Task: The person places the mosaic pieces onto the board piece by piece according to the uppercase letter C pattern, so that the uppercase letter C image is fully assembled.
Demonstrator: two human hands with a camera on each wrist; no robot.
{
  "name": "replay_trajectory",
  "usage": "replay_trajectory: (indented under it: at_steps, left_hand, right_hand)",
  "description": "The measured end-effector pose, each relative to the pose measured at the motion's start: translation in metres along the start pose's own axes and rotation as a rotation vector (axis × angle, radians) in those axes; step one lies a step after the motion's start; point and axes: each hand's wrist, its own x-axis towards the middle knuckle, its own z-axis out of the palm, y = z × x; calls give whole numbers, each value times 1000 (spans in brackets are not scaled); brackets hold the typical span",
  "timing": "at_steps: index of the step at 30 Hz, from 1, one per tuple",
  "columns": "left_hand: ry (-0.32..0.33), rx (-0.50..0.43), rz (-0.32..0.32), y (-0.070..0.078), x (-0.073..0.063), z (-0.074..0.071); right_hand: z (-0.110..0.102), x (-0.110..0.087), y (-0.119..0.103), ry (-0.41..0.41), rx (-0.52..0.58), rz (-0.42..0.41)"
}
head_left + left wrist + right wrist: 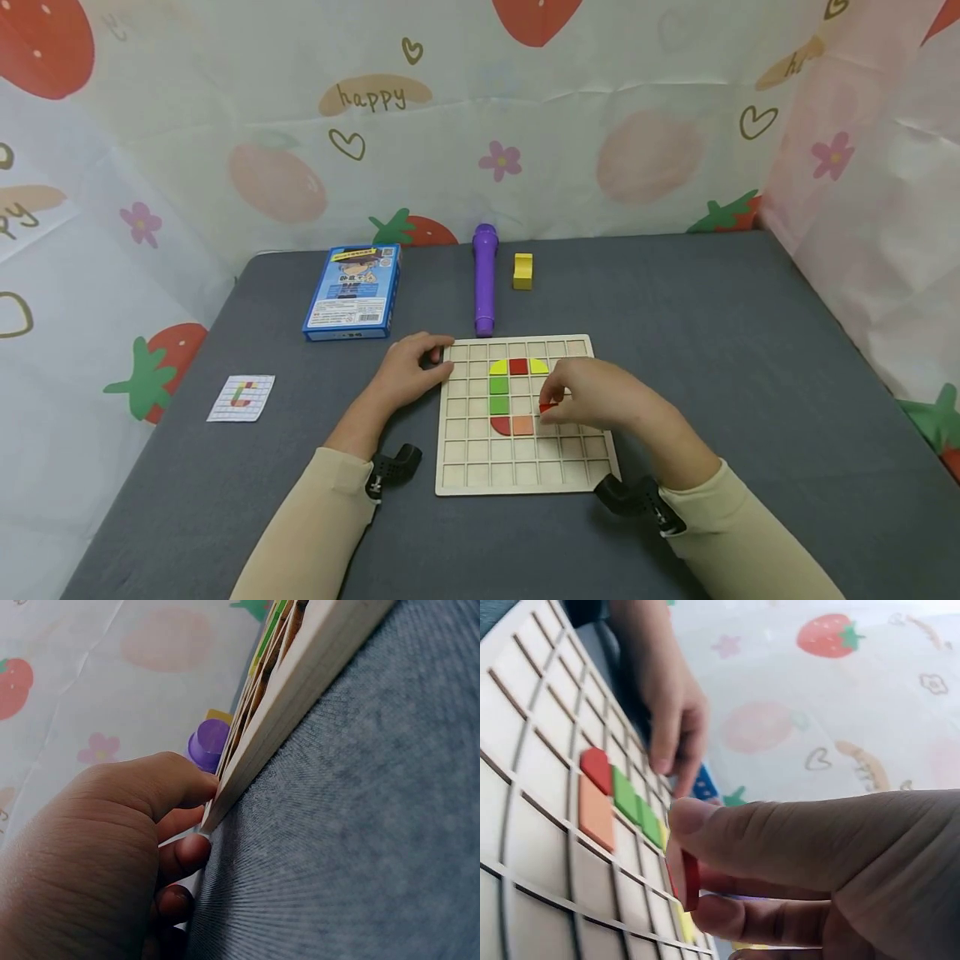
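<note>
A pale wooden grid board [527, 487] lies on the table, holding several flat coloured tiles laid in its squares. Yellow quarter-round tiles flank a red square tile [517, 367] in the top row; green tiles [498, 386] run down the left side. Below them sit a red rounded tile [500, 426] and an orange tile [522, 426]. My left hand [408, 371] grips the board's upper left corner between thumb and fingers. Over the board's right half, my right hand [600, 396] pinches a red tile [691, 881], partly hidden by the fingers in the head view.
A blue box [352, 292] lies at the back left, with a small printed pattern card [241, 398] nearer me. Behind the board are a purple cylinder [485, 279] and a yellow block [522, 272]. A patterned cloth surrounds the grey table.
</note>
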Motion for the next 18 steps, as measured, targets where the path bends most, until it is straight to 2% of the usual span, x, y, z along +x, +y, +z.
replay_trajectory:
  at_steps: [4, 7, 18]
  left_hand:
    - [6, -17, 4, 1, 0, 0]
    - [5, -34, 5, 2, 0, -1]
    - [0, -29, -10, 2, -1, -1]
  right_hand:
    - [10, 4, -3, -29, -19, -17]
    - [15, 6, -4, -18, -55, -12]
    - [22, 8, -14, 44, -164, 94]
